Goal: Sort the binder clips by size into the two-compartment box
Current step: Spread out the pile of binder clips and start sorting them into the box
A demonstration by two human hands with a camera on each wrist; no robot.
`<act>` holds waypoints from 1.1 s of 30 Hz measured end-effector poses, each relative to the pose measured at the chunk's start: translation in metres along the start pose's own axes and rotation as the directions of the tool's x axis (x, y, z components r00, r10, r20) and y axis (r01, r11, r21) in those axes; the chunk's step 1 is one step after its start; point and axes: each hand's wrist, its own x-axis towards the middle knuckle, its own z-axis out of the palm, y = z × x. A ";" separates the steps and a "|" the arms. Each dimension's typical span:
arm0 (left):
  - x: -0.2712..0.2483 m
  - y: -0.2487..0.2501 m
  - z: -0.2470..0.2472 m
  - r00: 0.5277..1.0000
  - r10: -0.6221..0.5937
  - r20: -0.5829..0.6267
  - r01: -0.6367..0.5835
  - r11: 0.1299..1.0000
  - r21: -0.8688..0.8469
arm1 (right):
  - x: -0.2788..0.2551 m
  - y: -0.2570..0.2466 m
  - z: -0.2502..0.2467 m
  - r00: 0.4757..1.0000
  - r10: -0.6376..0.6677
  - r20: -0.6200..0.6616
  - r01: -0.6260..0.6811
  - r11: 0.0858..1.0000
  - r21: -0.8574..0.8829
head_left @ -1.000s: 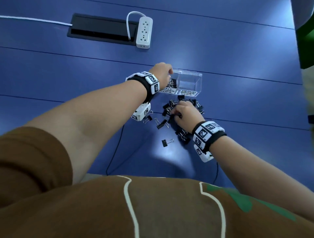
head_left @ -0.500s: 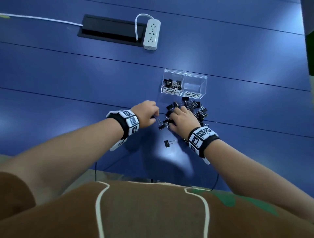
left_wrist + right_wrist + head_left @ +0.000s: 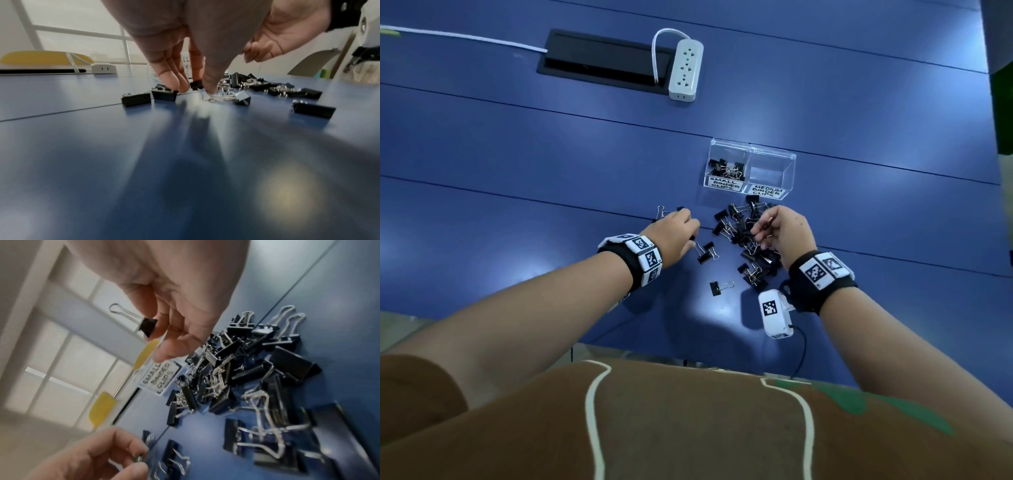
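A clear two-compartment box [image 3: 792, 161] stands beyond a pile of black binder clips [image 3: 748, 240]. Its left compartment, labelled small, holds several small clips [image 3: 724, 168]. The right one, labelled medium, looks empty. My right hand [image 3: 762, 229] hovers over the pile and pinches a small binder clip [image 3: 147, 326] by its black body, handles pointing away. My left hand [image 3: 690, 233] is down on the table left of the pile, where thumb and finger pinch the wire handle of a binder clip [image 3: 139, 457].
Loose clips lie apart from the pile, one [image 3: 717, 287] nearer me and others [image 3: 135, 99] to the left of my left hand. A white power strip [image 3: 686, 70] and a black cable hatch [image 3: 602, 58] sit at the far side of the blue table [image 3: 517, 154].
My left hand came back from the box's small compartment to the table left of the pile. My right hand rose off the pile with a small clip.
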 end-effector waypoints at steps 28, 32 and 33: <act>0.007 0.025 0.006 0.990 -0.082 0.114 0.094 0.990 -0.104 | 0.027 -0.003 0.012 0.965 -0.224 0.135 0.222 0.431 -0.874; 0.004 0.027 0.004 0.989 -0.102 0.103 0.120 0.974 -0.191 | 0.034 -0.002 0.023 0.978 -0.152 0.141 0.180 0.283 -0.942; 0.004 0.027 0.002 0.990 -0.117 0.081 0.132 0.965 -0.227 | 0.034 0.000 0.025 0.978 -0.144 0.153 0.186 0.257 -0.948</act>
